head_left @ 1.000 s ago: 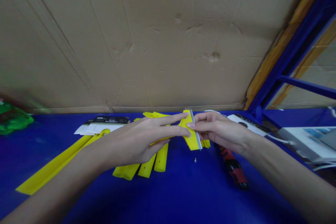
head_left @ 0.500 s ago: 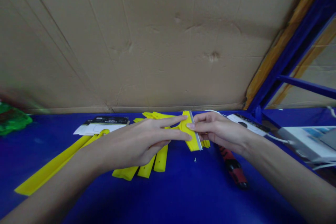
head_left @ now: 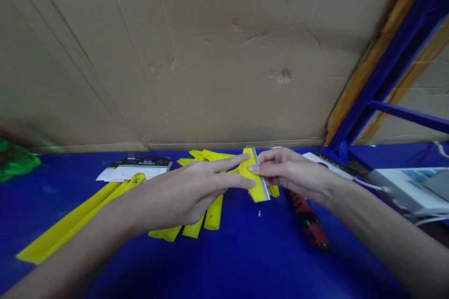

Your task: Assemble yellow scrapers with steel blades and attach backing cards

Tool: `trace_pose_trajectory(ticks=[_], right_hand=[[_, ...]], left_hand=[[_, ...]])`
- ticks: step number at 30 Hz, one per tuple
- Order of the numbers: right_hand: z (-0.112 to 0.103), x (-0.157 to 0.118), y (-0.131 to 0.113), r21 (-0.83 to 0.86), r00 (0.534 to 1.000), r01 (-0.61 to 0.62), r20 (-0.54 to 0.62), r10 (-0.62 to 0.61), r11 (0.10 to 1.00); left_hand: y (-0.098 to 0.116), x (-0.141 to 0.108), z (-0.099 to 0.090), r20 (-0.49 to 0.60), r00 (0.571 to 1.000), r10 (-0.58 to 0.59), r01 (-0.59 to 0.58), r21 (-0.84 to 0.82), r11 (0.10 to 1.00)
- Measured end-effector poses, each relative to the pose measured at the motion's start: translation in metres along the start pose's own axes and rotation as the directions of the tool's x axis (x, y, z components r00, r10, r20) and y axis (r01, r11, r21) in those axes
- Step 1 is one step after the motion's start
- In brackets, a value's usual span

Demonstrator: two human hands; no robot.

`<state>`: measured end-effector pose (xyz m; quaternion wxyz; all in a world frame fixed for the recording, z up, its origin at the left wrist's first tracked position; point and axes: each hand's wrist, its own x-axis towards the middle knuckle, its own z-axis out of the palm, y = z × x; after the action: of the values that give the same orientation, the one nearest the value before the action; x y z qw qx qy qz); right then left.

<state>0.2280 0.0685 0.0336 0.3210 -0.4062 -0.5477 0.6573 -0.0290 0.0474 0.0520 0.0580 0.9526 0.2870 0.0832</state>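
1 screw [head_left: 259, 213] lies before the scraper [head_left: 259, 192], left of the hand tool [head_left: 309, 221].

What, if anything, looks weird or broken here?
A tiny metal bit, maybe a screw, lies loose on the table near the yellow tool, odd because it's by itself. The cardboard behind has a scuffed patch, so it looks damaged.

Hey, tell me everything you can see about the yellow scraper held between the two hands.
The yellow scraper looks like smooth plastic, its head widening to a straight gray strip, metal-looking, along the right edge. A narrow neck seems to run left; the left grip hides what lies beyond, two fingertips resting on the head. The right grip pinches near the strip, thumb on top. It appears held above the blue table.
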Motion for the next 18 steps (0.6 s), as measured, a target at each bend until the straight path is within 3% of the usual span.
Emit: trace_pose_trajectory(ticks=[5,7,8,9,11,13,15,16,18], right_hand=[[-0.015,-0.004,-0.016,-0.149,0.998,-0.058,-0.019,0.055,0.987],[-0.027,-0.004,-0.022,-0.345,0.988,-0.062,-0.155,0.009,0.936],[-0.033,-0.004,-0.023,-0.515,0.97,-0.081,-0.239,-0.053,0.853],[-0.038,-0.003,-0.023,-0.583,0.952,-0.097,-0.29,-0.095,0.806],[-0.045,0.0,-0.018,-0.673,0.934,-0.125,-0.328,-0.143,0.729],[-0.047,0.003,-0.011,-0.752,0.918,-0.133,-0.338,-0.205,0.646],[-0.047,0.005,-0.007,-0.809,0.914,-0.121,-0.317,-0.254,0.575],[-0.047,0.006,-0.006,-0.83,0.913,-0.112,-0.302,-0.273,0.546],[-0.047,0.006,-0.007,-0.862,0.917,-0.09,-0.268,-0.296,0.499]], left_hand=[[0.006,0.005,0.003,-0.111,0.994,-0.026,0.015,-0.103,0.995],[0.012,0.009,0.004,-0.176,0.98,-0.097,0.058,-0.218,0.974],[0.015,0.012,0.006,-0.194,0.968,-0.158,0.088,-0.324,0.942],[0.018,0.015,0.008,-0.2,0.952,-0.234,0.118,-0.464,0.878],[0.023,0.02,0.014,-0.143,0.911,-0.386,0.138,-0.777,0.614],[0.026,0.024,0.022,-0.054,0.878,-0.476,0.071,-0.968,0.24],[0.028,0.024,0.03,0.053,0.872,-0.487,0.017,-0.997,-0.077],[0.029,0.024,0.033,0.095,0.873,-0.479,0.003,-0.982,-0.189],[0.03,0.02,0.04,0.143,0.867,-0.477,-0.026,-0.944,-0.33]])
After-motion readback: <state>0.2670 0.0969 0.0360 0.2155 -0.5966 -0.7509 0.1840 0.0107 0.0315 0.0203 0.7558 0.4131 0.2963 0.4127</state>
